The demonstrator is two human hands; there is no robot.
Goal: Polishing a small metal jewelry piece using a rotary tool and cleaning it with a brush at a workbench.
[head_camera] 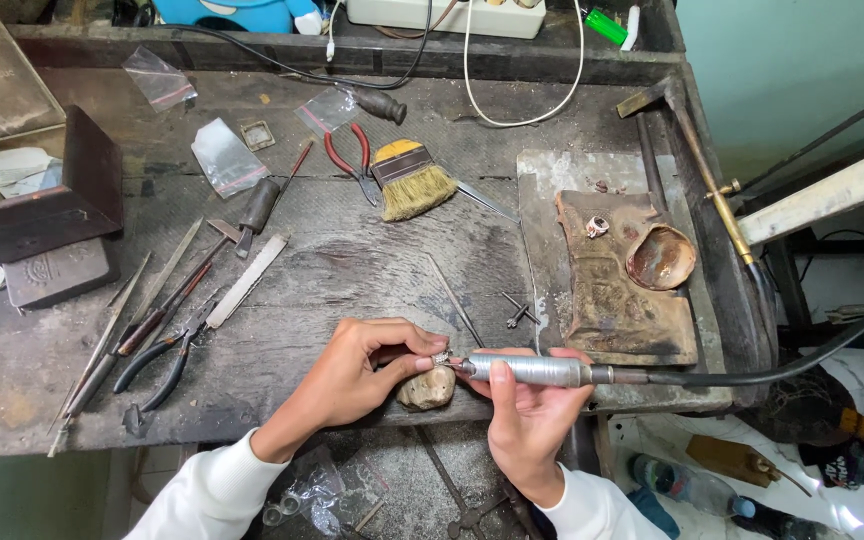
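Right hand (527, 405) grips a rotary handpiece (530, 369), fingers wrapped tight; left hand (362, 365) pinches a small ring (441, 358) against the bench peg (427, 388) at the workbench (352, 260) front edge; pliers (167, 360) and brush (410, 180) lie beyond.

A small silver ring (441, 358) is held just below frame centre, pinched at its left side by fingertips, above a rounded tan block (426, 388) at the desk's front edge. A metallic cylindrical rotary handpiece (530, 370) is held horizontally right of centre, its tip touching the ring. A black flexible cable (802, 365) is attached at its right end, running to the right frame edge.
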